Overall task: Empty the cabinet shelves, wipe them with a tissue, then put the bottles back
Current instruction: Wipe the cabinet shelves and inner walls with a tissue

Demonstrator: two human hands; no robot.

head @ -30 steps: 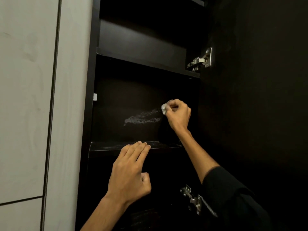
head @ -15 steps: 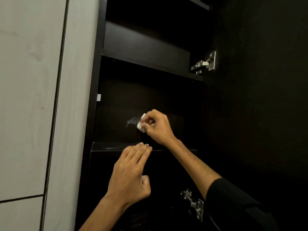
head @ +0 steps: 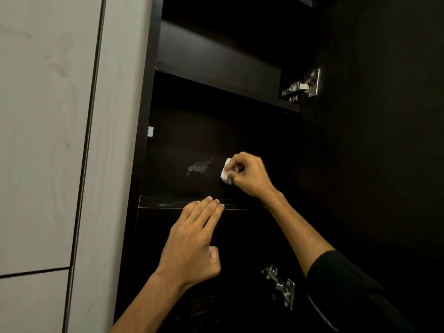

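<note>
Looking left to right, two pale wall panels point(head: 43, 140) are seen beside one dark cabinet point(head: 149, 164); two shelves, two metal hinges and one whitish smear point(head: 198, 167) on its back panel are counted; the left hand point(head: 192, 246) is laid flat, fingers extended, on the lower shelf point(head: 168, 203); the right hand point(head: 247, 175) is pinched around a crumpled tissue point(head: 225, 171), pressed to the back panel; no bottles are seen on either shelf.

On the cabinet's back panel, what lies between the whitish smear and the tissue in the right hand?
In the head view, nothing: only bare dark back panel separates the whitish smear from the tissue pinched in the right hand.
</note>
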